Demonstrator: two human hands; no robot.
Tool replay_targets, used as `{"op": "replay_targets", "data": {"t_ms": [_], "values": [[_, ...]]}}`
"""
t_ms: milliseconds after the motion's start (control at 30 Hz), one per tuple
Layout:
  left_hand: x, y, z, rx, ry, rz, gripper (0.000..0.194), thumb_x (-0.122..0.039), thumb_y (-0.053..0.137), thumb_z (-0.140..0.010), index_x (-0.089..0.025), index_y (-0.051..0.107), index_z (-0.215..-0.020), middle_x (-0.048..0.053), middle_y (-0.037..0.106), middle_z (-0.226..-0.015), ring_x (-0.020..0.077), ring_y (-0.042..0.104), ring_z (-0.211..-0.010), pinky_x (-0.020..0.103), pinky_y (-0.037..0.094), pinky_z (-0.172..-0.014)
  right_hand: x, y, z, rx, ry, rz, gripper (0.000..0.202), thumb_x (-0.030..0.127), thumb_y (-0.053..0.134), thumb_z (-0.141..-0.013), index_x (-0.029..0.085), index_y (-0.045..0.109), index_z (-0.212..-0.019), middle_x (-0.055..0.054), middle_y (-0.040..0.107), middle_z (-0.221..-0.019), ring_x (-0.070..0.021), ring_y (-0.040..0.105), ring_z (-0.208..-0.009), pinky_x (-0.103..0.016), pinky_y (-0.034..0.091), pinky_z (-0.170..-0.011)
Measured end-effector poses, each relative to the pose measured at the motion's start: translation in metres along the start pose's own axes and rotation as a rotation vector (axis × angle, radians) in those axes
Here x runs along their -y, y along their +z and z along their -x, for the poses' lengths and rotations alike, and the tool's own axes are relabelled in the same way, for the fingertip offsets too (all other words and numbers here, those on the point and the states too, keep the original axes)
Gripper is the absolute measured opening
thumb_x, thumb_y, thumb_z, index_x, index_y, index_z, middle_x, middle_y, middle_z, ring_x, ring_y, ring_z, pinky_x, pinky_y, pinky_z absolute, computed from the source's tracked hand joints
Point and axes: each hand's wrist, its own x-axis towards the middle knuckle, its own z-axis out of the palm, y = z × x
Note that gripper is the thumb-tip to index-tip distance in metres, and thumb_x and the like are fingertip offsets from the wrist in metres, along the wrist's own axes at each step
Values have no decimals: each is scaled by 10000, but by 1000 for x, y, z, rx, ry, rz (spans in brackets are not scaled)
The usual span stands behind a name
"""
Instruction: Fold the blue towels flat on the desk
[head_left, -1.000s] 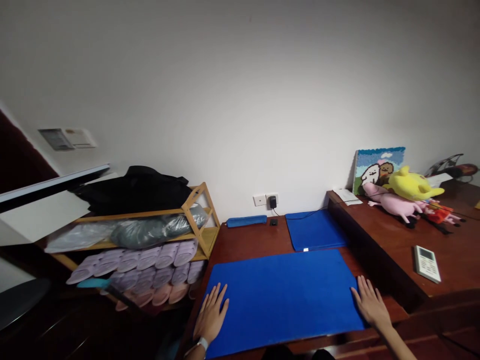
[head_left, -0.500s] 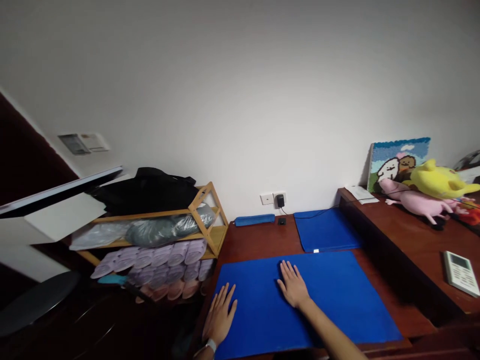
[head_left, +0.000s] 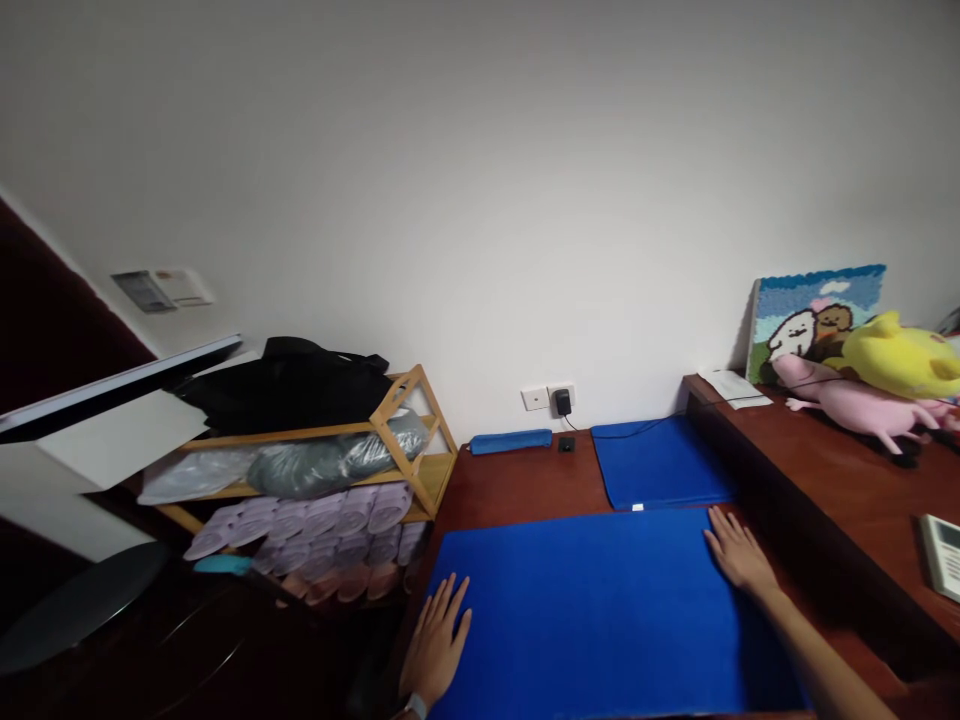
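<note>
A large blue cloth (head_left: 585,610) is spread over the dark red wooden table (head_left: 525,483). My left hand (head_left: 437,640), with a watch at the wrist, lies with fingers apart on the cloth's left edge. At the far right corner of the cloth rests my right hand (head_left: 739,550), fingers stretched out and holding nothing. Behind the large cloth lies a smaller blue cloth (head_left: 660,463) with a white tag at its front edge. A narrow folded blue cloth (head_left: 510,441) sits against the wall.
A black adapter (head_left: 562,402) is plugged in at the wall. Left stands a wooden rack (head_left: 420,470) with a black bag (head_left: 292,385) and slippers (head_left: 322,510). On the raised right surface are plush toys (head_left: 847,400), a picture (head_left: 817,315) and a calculator-like device (head_left: 943,555).
My right hand has moved from the middle of the large cloth to its far right corner. My left hand has stayed almost in place. The view has shifted slightly.
</note>
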Motion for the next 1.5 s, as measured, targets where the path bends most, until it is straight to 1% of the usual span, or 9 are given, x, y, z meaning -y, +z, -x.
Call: {"op": "replay_targets", "data": {"t_ms": [167, 433, 667, 867, 967, 1133, 1367, 1433, 1500], "values": [[-4, -6, 3, 27, 1, -20, 556, -449, 344, -1074, -338, 358, -1619, 27, 380, -1700, 229, 356, -1561, 513, 341, -1272, -30, 13, -2, -62, -28, 11, 753, 503, 186, -986, 158, 348, -1634, -80, 349, -1686, -283, 297, -1570, -523, 281, -1268], [-3, -5, 3, 18, 19, -52, 541, -418, 356, -1072, -331, 388, -1606, 42, 415, -1686, 236, 383, -1548, 519, 350, -1261, -27, 14, 2, -40, -18, 6, 780, 514, 121, -990, 133, 318, -1641, -53, 298, -1705, -257, 243, -1587, -488, 237, -1290], [4, 0, 0, 37, 19, -82, 544, -413, 356, -1058, -306, 433, -1586, 45, 429, -1678, 249, 398, -1541, 521, 380, -1240, -17, 1, 3, -35, -13, -14, 764, 550, 121, -992, 210, 310, -1649, -36, 282, -1712, -268, 237, -1588, -499, 217, -1291], [20, -19, -44, -69, 29, -104, 479, -404, 360, -1030, -237, 738, -1274, 94, 717, -1397, 271, 620, -1356, 498, 436, -1210, -11, -5, 3, -24, -7, -23, 718, 536, 185, -989, 269, 350, -1635, -22, 293, -1715, -247, 237, -1592, -476, 216, -1289], [25, -24, -79, -81, -12, -106, 526, -372, 322, -1016, -175, 730, -1282, 126, 702, -1415, 275, 608, -1372, 482, 443, -1206, -13, -1, 2, -42, -1, -32, 721, 545, 196, -984, 274, 354, -1633, -21, 300, -1714, -244, 239, -1591, -481, 217, -1290], [42, 2, -108, 9, -42, -84, 566, -436, 363, -997, -221, 599, -1465, 77, 593, -1553, 279, 508, -1467, 499, 435, -1207, -18, 14, -3, -95, -31, -53, 716, 549, 197, -985, 277, 398, -1616, -28, 340, -1694, -258, 266, -1581, -492, 235, -1286], [49, 27, -96, -62, -52, -45, 568, -464, 343, -1032, -259, 524, -1530, 76, 517, -1621, 270, 467, -1498, 505, 391, -1229, -29, 13, -5, -66, -18, -31, 714, 555, 237, -978, 272, 413, -1610, -31, 364, -1684, -276, 304, -1567, -525, 291, -1264], [44, 26, -95, -73, -62, -42, 568, -463, 344, -1035, -260, 515, -1537, 79, 511, -1625, 275, 461, -1502, 512, 383, -1231, -17, 5, -3, -69, 13, -24, 723, 549, 233, -979, 246, 417, -1609, -44, 359, -1687, -294, 291, -1572, -558, 262, -1272], [40, 25, -94, -81, -71, -37, 572, -470, 339, -1038, -259, 509, -1542, 79, 499, -1633, 277, 450, -1508, 516, 370, -1237, 18, -4, 1, -130, 9, -35, 739, 533, 207, -992, 181, 413, -1609, -82, 358, -1688, -312, 264, -1582, -574, 215, -1286]]}}
